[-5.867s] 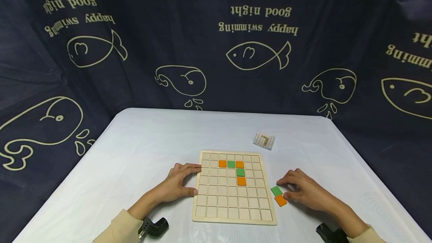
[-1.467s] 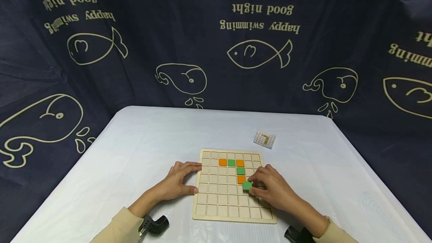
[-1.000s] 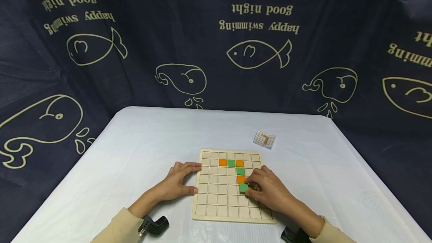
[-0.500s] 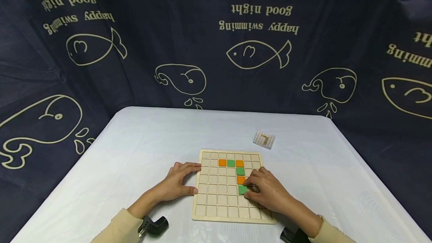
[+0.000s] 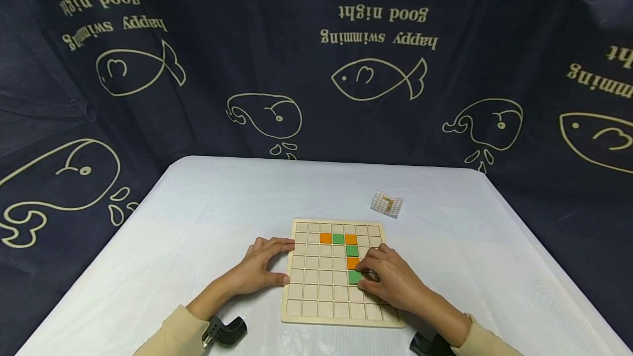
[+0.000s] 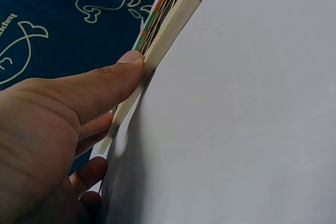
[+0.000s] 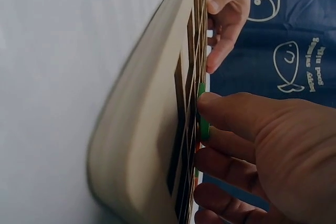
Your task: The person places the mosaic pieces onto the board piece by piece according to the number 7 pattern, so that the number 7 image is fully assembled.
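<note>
A light wooden grid board (image 5: 311,293) lies on the white table. My left hand (image 5: 254,268) rests at its left edge, thumb and index finger spread apart and touching the rim. My right hand (image 5: 393,279) pinches a green square tile (image 5: 354,277) between thumb and fingertip, at a cell just below an orange tile (image 5: 353,263). In the right wrist view the same green tile (image 7: 203,124) stands proud of the grid beside my thumb. Another green tile (image 5: 351,250) lies above the orange one, and a row of orange, green (image 5: 338,239) and orange tiles tops the column.
Beyond the board's far right corner lies a small card (image 5: 387,204) printed with a coloured grid pattern. A dark curtain (image 5: 296,43) with fish drawings hangs behind the table. The loose orange tile once right of the board is hidden from view.
My right hand took the green tile from beside the board, carried it left over the grid, and lowered it to the cell under the column. My left hand stays at the board's edge.
</note>
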The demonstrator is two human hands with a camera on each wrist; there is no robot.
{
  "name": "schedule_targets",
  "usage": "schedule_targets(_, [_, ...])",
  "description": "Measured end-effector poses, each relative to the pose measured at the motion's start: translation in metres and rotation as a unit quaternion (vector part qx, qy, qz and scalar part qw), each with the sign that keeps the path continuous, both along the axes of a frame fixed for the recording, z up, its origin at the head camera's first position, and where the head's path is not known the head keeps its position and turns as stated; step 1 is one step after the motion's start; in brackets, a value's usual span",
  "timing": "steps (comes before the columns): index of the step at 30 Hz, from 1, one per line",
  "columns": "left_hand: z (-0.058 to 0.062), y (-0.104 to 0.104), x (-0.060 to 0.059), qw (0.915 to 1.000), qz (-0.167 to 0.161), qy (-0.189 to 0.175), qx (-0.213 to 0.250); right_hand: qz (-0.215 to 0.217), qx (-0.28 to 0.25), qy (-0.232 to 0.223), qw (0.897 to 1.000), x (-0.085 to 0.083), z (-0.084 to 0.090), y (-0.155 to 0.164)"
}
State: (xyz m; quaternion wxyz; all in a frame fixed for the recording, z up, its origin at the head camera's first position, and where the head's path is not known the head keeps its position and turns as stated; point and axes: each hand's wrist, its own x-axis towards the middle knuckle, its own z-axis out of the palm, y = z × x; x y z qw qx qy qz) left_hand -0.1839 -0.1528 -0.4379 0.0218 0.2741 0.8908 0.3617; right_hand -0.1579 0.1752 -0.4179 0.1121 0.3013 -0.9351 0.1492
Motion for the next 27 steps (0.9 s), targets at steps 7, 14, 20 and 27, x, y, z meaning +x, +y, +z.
schedule_targets(7, [0.0015, 0.0002, 0.0008, 1.0000, -0.003, -0.004, 0.002, -0.001, 0.002, 0.000, 1.000, 0.0001, 0.0000, -0.0001])
schedule_targets(14, [0.0014, 0.0001, 0.0008, 1.0000, -0.001, -0.007, 0.000, -0.003, 0.005, 0.000, 1.000, 0.0004, 0.0003, -0.0004])
schedule_targets(20, [0.0018, -0.0001, 0.0011, 0.9999, 0.001, -0.011, 0.000, -0.004, -0.002, 0.003, 1.000, 0.0001, 0.0007, 0.0000])
schedule_targets(27, [0.0014, -0.0003, 0.0006, 1.0000, -0.001, -0.008, 0.000, -0.004, -0.019, -0.003, 1.000, 0.0002, 0.0038, 0.0007])
